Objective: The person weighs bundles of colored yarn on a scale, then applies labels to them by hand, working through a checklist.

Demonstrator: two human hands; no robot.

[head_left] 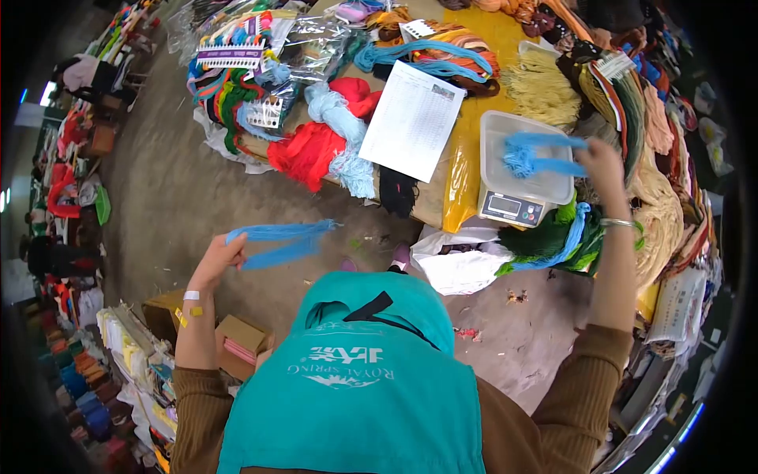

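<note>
My left hand [218, 259] is out over the floor at the left, fingers closed on a looped skein of blue thread [280, 254] whose far end hangs free. On the right, my right hand [604, 170] grips a second skein of blue thread [553, 141] by its loop end. The bunched end of that skein lies inside a clear plastic container [491, 126]. Beneath the container is a digital scale [512, 207]; its display cannot be read. A printed sheet of paper [412, 120] lies beside the container on the table.
Red yarn [304, 154] and pale blue yarn [335, 110] overhang the table's near edge. Cream yarn [545, 87] is behind the container, and green yarn [545, 241] lies below the scale. Bundles with punched cards [229, 55] fill the far left. An open cardboard box [241, 340] stands near my left forearm.
</note>
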